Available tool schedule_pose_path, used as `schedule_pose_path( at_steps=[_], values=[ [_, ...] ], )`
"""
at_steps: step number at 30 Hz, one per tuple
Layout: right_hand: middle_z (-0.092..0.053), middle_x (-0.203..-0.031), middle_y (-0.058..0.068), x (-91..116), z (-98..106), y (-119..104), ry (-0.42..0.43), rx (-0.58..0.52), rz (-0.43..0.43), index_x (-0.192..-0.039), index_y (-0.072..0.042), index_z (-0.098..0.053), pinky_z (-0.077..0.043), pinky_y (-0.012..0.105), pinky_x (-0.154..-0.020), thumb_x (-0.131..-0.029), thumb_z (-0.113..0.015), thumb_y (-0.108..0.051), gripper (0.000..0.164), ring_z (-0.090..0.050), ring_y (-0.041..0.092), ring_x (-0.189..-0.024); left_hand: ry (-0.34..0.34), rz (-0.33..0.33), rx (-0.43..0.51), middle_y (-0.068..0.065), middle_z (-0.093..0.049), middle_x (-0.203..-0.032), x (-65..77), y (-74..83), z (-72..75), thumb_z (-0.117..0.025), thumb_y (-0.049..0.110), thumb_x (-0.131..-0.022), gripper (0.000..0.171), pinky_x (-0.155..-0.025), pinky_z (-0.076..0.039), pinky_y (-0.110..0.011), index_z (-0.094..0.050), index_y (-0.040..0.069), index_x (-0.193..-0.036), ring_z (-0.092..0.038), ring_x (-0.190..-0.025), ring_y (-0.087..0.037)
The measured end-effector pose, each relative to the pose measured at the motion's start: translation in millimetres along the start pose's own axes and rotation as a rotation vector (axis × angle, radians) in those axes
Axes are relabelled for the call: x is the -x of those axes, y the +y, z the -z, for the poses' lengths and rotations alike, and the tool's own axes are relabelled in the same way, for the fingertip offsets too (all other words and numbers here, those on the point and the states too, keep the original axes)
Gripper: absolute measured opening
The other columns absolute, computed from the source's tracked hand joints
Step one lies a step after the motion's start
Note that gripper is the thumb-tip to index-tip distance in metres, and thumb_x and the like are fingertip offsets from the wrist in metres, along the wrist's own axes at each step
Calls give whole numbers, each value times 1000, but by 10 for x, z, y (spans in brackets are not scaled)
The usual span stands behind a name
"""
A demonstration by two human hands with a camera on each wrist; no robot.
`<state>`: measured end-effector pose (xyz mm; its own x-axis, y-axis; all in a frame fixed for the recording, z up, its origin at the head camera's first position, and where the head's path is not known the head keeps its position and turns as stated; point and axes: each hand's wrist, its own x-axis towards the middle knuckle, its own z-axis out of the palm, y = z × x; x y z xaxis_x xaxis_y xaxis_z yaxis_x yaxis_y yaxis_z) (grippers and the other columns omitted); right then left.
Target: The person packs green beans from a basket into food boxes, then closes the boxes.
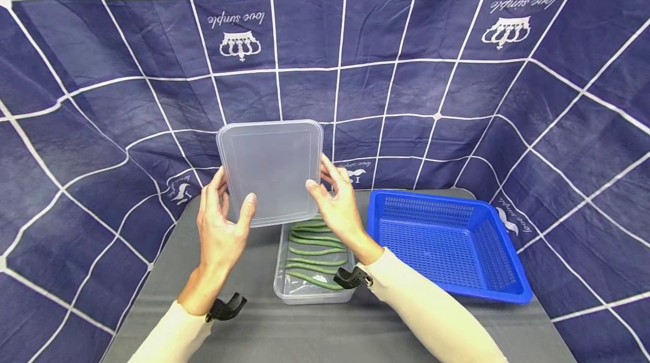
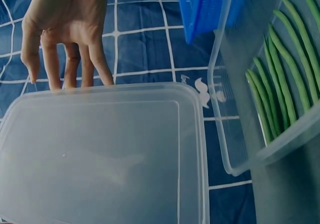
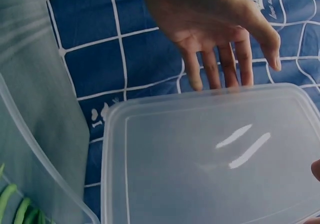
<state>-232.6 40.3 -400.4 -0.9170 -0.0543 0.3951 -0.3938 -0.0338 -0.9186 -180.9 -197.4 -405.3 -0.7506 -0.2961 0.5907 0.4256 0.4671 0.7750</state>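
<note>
A clear, square plastic lid is raised and tilted up above the table, held by its side edges. My left hand grips its lower left side, thumb in front and fingers behind. On the opposite side, my right hand pinches the right edge, with the thumb on the near face. Beneath and partly behind the lid sits a clear plastic container, its far part hidden. Several green beans lie in rows inside it. The left wrist view shows the beans beside the lid.
A blue perforated basket stands to the right of the container on the grey table. Dark blue cloth with white grid lines hangs behind and along both sides. Black wrist cameras are strapped at both cuffs.
</note>
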Motion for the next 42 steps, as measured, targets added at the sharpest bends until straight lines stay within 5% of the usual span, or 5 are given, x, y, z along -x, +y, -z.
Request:
schedule_pose_path(
  at_steps=[5,12,26,33,42],
  values=[
    [-47,-168,28,76,149,-44,-1,-18,10,-178,-5,-46,-39,56,-140,-110,-77,-12,75,-51,46,-167,-27,-13,12,-9,-60,-176,20,39,-54,-86,16,-105,77,-135,-44,-59,-53,21,-176,-58,-165,-32],
    [-49,-177,23,218,353,2,-14,30,28,-178,-3,-44,-33,51,-143,-112,-77,-14,74,-45,37,-174,-103,20,25,-12,-67,-170,90,5,-94,-88,19,-105,72,-133,-47,-38,-57,15,-170,-66,-158,-34],
    [-46,-183,27,509,708,226,-87,106,-40,-168,6,-48,-40,53,-138,-113,-70,-20,64,-48,46,-169,-361,106,141,-19,-52,-180,263,-295,-173,-86,6,-103,57,-119,-56,-36,-52,-4,-147,-63,-156,-41],
    [-63,-169,26,701,782,357,-98,198,-140,-163,6,-49,-41,52,-138,-117,-61,-26,56,-51,42,-169,-439,110,202,-27,-52,-178,380,-478,-172,-86,3,-102,53,-116,-57,-22,-50,-9,-140,-66,-149,-46],
    [-34,-186,34,887,740,471,-63,194,-232,-161,8,-45,-42,60,-136,-116,-68,-21,59,-54,50,-163,-536,73,201,-33,-51,-175,563,-727,-192,-85,5,-103,48,-115,-56,-17,-52,-9,-135,-63,-152,-50]
  ],
)
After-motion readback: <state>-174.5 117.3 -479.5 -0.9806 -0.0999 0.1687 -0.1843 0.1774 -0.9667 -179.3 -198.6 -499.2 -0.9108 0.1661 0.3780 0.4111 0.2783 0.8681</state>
